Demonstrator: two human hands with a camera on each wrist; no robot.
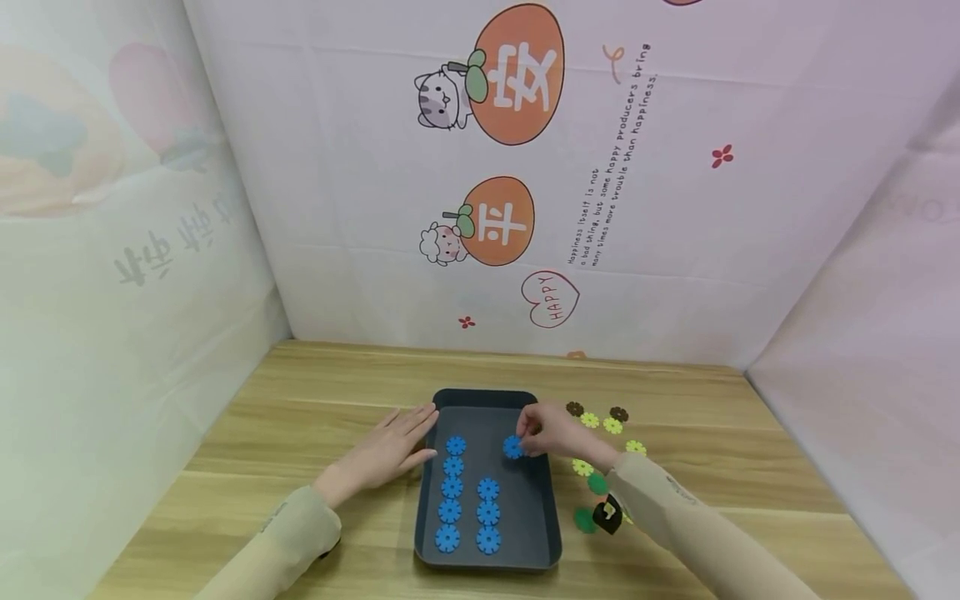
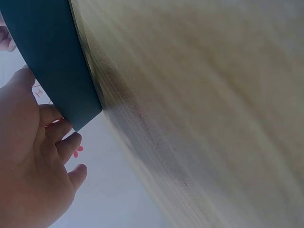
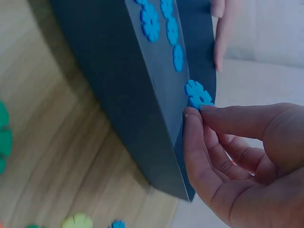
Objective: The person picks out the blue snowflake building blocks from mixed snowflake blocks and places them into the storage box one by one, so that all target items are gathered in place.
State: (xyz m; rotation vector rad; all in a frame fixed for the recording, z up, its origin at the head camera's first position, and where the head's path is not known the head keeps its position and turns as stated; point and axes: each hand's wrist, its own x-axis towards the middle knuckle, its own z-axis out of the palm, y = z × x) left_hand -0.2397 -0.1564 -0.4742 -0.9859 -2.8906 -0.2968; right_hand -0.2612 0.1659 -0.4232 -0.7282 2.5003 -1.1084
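My right hand (image 1: 551, 429) pinches a blue snowflake disc (image 3: 198, 94) between thumb and index finger, over the upper right of the dark grey tray (image 1: 517, 550). In the right wrist view the disc is tilted above the tray floor. Two columns of blue discs lie in the tray: a longer column (image 1: 452, 487) on the left and a column of three (image 1: 488, 512) toward the middle. My left hand (image 1: 390, 446) rests at the tray's left rim with its fingers extended; the left wrist view shows its fingertips along the tray's outer wall (image 2: 52, 52).
Right of the tray, loose discs lie on the wooden table (image 1: 360, 533): brown (image 1: 618, 413), yellow (image 1: 590, 421) and green (image 1: 585, 520). A black piece with a yellow mark (image 1: 607, 514) sits by the right sleeve. A printed white cloth (image 1: 360, 208) stands behind the table.
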